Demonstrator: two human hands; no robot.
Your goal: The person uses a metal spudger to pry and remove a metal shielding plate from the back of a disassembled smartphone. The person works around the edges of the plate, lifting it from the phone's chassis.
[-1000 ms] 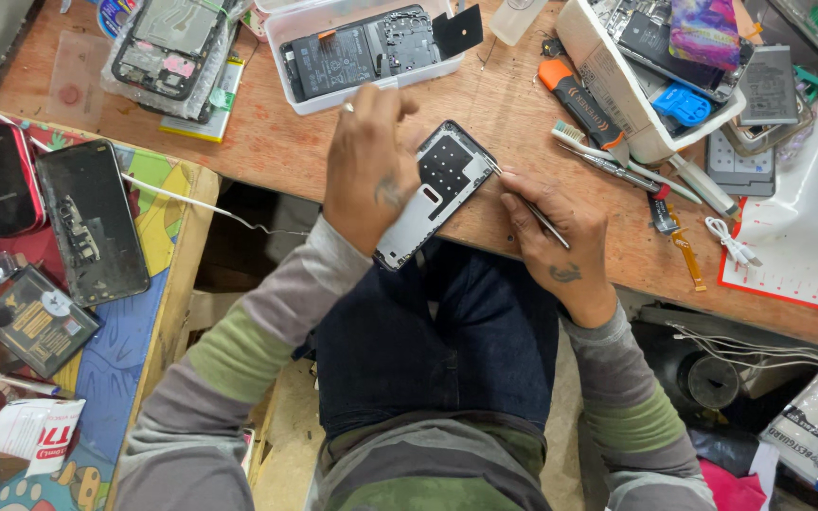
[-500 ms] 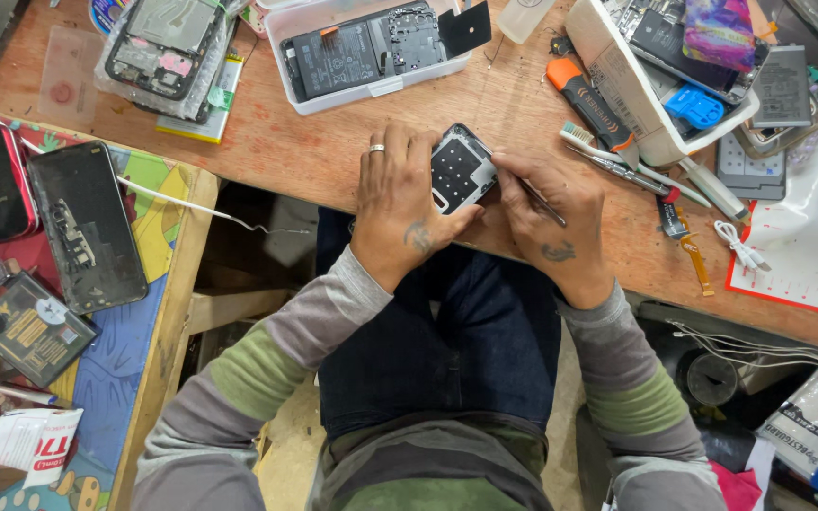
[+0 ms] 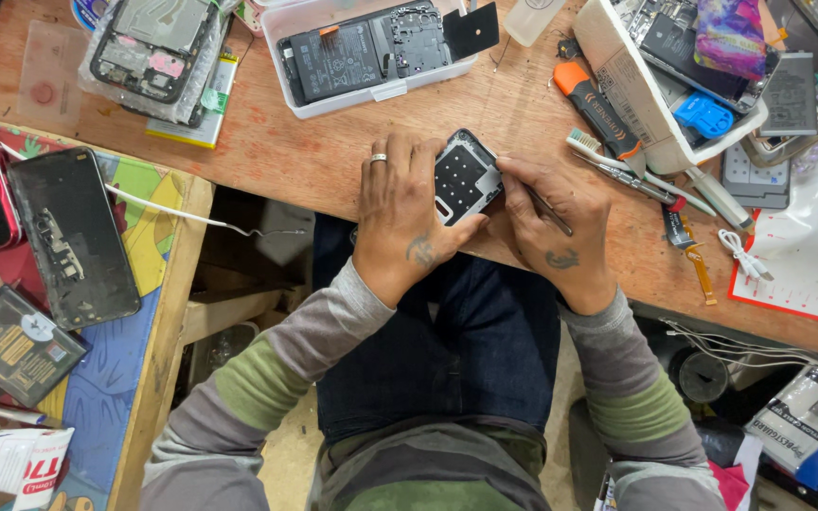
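My left hand [image 3: 404, 213], with a ring on one finger, holds a small phone frame piece [image 3: 464, 177] with a dark dotted panel against the wooden bench [image 3: 267, 151]. My right hand [image 3: 551, 222] grips a thin metal tool [image 3: 549, 210] and touches its tip to the right edge of that piece. Both hands sit at the bench's near edge, above my lap.
A clear tray with an opened phone [image 3: 371, 47] lies beyond the hands. A white box of parts [image 3: 660, 66], an orange-handled tool [image 3: 598, 109], a toothbrush [image 3: 617, 170] and tweezers lie to the right. A side table at left holds a dark phone back [image 3: 73, 237] and a white cable [image 3: 191, 218].
The phone piece has been lowered from in front of me onto the bench edge and turned, so less of it shows. Both hands moved forward with it.
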